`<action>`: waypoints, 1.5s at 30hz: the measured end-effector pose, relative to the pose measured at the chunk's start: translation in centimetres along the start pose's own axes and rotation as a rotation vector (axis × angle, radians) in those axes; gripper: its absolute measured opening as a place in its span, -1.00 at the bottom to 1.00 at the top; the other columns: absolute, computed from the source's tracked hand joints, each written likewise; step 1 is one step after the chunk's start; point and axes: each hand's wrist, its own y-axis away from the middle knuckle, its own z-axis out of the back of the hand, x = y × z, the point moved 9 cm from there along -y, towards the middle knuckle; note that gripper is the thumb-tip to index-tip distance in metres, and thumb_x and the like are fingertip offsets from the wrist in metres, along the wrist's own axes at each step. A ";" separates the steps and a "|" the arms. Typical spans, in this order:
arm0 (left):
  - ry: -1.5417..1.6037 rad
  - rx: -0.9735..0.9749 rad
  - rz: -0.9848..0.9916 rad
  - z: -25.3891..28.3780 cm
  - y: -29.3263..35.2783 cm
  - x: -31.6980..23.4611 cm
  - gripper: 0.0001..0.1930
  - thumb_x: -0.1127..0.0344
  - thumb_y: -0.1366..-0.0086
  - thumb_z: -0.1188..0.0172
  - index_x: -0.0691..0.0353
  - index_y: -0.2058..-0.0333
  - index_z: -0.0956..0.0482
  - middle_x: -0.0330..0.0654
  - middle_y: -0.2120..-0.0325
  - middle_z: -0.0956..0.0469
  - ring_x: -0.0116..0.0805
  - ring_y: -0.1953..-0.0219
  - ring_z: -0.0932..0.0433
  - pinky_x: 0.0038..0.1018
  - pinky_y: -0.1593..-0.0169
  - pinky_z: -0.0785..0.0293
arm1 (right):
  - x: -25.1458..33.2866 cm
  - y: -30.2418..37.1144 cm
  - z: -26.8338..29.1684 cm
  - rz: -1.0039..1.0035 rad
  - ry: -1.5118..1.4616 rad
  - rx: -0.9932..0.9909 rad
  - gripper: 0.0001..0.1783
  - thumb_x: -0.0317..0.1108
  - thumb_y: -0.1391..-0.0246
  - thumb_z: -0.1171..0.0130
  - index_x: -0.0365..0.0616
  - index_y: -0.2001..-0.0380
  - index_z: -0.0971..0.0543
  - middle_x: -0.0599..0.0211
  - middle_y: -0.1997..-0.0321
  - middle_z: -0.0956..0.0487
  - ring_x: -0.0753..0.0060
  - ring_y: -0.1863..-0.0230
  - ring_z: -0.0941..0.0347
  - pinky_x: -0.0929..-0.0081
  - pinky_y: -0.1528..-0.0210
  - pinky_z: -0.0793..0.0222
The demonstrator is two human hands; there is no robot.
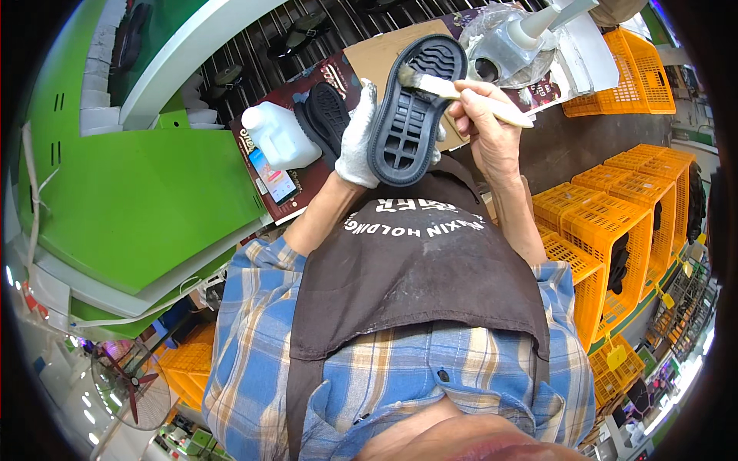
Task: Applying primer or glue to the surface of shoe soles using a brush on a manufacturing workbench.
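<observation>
My left hand (357, 146), in a pale knitted glove, grips a black shoe sole (400, 138) by its sides, its ribbed and gridded inner face turned up. A bare right hand (492, 127), mine, is closed around the whitish handle of a flat brush (438, 86). The brush's bristles rest on the sole near its left rim, toward the far half. Left of my gloved hand, another black sole (329, 111) lies on the table, with a dark sole partly hidden beside it.
A whitish jug (280, 138) and a lit phone (274, 180) lie at left by a green machine (146, 200). Brown cardboard (373, 58) sits beyond the sole. A translucent bottle (515, 54) stands on plastic wrap. Orange crates (607, 223) line the right; rollers run behind.
</observation>
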 end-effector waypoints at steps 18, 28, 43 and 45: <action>0.114 -0.157 -0.069 2.5 -0.1 -2.7 -0.28 -0.27 -0.30 0.27 0.30 -0.10 -0.30 0.01 0.05 -0.46 -0.15 0.08 -0.52 -0.28 -0.01 -0.49 | -0.7 2.8 -5.1 -0.282 0.085 0.301 -0.77 -0.38 -0.10 -0.13 -0.33 0.24 -0.56 0.35 0.50 -0.55 0.73 0.58 -0.36 0.82 0.54 -0.26; 0.003 0.133 0.411 0.1 1.8 0.5 -0.31 -0.21 -0.29 0.15 0.44 0.02 -0.38 0.04 0.34 -0.58 -0.19 0.45 -0.63 -0.33 0.53 -0.63 | -1.7 0.2 -6.7 -0.436 0.312 0.797 -0.67 -0.23 0.01 -0.27 -0.26 0.26 -0.59 0.34 0.51 -0.55 0.68 0.55 -0.38 0.75 0.53 -0.30; -0.074 0.016 0.422 2.6 2.6 -0.8 -0.34 -0.15 -0.34 0.22 0.50 0.16 -0.46 0.26 0.47 -0.54 -0.06 0.51 -0.60 -0.29 0.52 -0.61 | 1.6 -3.6 -2.8 -0.147 0.701 1.064 -0.81 -0.34 0.07 -0.23 -0.21 0.38 -0.63 0.37 0.40 -0.54 0.56 0.43 -0.39 0.61 0.38 -0.31; -0.073 -0.055 0.291 3.3 2.3 -1.4 -0.37 -0.14 -0.35 0.23 0.41 0.00 -0.37 0.24 0.30 -0.53 -0.08 0.40 -0.61 -0.25 0.35 -0.62 | 3.0 -4.1 -1.3 -0.166 0.555 0.907 -0.78 -0.34 0.06 -0.22 -0.25 0.35 -0.61 0.35 0.40 -0.53 0.57 0.45 -0.38 0.64 0.39 -0.31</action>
